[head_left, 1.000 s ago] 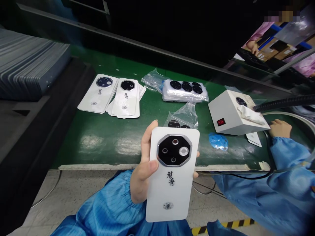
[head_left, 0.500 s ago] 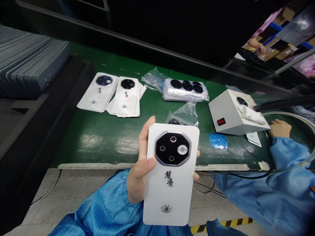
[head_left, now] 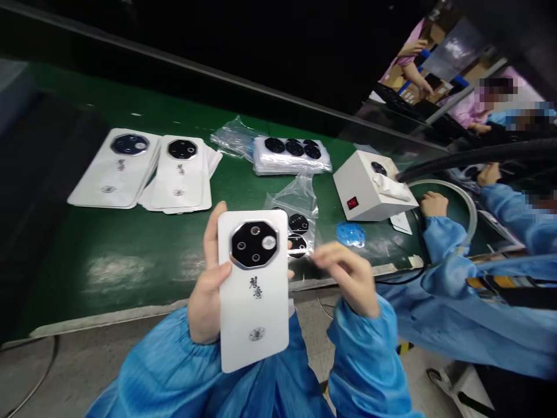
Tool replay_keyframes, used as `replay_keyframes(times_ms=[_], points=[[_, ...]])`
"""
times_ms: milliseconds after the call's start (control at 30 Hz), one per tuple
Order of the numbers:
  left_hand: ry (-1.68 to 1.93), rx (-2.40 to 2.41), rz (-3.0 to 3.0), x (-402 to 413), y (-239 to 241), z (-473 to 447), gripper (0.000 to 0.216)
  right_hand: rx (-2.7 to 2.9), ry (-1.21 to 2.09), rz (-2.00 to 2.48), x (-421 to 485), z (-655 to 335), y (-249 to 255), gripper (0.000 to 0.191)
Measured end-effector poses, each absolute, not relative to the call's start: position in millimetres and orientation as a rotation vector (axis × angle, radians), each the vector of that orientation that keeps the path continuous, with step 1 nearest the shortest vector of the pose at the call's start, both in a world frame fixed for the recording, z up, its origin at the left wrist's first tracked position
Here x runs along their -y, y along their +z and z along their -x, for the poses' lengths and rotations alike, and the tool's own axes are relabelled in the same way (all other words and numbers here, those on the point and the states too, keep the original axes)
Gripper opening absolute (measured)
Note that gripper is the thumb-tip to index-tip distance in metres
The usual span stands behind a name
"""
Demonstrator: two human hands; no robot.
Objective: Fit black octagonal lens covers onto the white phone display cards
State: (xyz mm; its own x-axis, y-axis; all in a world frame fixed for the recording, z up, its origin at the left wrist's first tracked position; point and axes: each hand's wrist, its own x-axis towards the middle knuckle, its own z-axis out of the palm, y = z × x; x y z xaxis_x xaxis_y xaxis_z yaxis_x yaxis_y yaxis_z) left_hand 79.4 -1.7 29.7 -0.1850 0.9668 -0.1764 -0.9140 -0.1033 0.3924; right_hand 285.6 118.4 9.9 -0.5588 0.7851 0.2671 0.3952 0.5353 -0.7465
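A white phone back cover (head_left: 243,310) with a black octagonal camera plate and dark lettering is upright in my left hand (head_left: 206,299). My thumb rests on its left edge, with fingertips showing past the right edge. My right hand (head_left: 353,276) is just right of the cover, thumb and fingers brought together in a pinch. Blur at those fingertips hides anything small between them. Beyond the cover, black lens plates (head_left: 298,223) lie in a clear plastic bag (head_left: 296,191), partly hidden by the cover.
White back covers (head_left: 183,180) are stacked at left on the green bench (head_left: 143,255). Behind lies a packed stack of black lens plates (head_left: 293,165). To the right are a white box with a red switch (head_left: 348,188), blue film pieces (head_left: 350,234) and a co-worker's hand (head_left: 434,204).
My right hand has come into view beside the cover. The cover in my left hand now appears further left and slightly turned, and the whole view has shifted right.
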Motion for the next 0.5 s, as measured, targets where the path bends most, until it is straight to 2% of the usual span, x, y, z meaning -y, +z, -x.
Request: replay_keyframes(times_ms=[167, 300, 500], points=[[1.710, -0.446, -0.181, -2.4, 23.8, -79.3, 0.045, 2.228, 0.742, 1.075, -111.8, -259.0, -17.4, 0.014], [1.668, -0.504, -0.166, 2.1, 22.5, -82.2, 0.059, 2.288, 0.730, 1.139, -115.7, -254.8, -22.2, 0.028], [1.640, -0.304, -0.252, 15.7, 35.3, -94.0, 0.063, 2.323, 0.735, 1.165, -116.3, -256.0, -19.9, 0.023]])
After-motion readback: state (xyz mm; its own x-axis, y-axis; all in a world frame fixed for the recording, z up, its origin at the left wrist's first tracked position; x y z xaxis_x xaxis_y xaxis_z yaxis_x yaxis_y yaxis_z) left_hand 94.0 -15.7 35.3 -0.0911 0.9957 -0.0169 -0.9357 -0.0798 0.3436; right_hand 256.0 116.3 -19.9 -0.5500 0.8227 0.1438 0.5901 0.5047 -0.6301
